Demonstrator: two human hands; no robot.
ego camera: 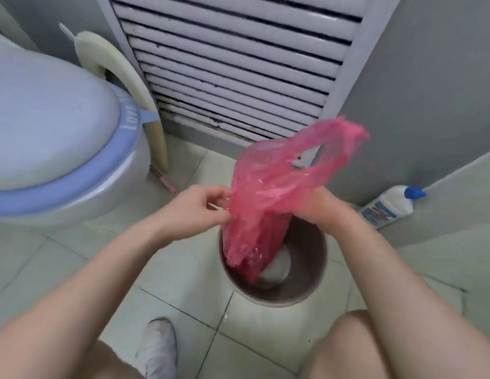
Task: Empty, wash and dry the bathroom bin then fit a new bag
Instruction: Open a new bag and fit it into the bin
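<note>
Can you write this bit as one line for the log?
step: fitting bag | left hand: pinches bag | right hand: holds bag | bag: bottom hangs in bin, top not over rim

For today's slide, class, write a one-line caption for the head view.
Both hands, left hand and right hand, lower a pink bag into the round bin beside the toilet.

Floor: pale square tiles (183, 269) with dark grout lines.
Walls: plain grey wall (430, 91).
Door: white slatted door (233, 64), grimy along its bottom edge.
Fixture: toilet (60, 149), lid shut, blue seat.
</note>
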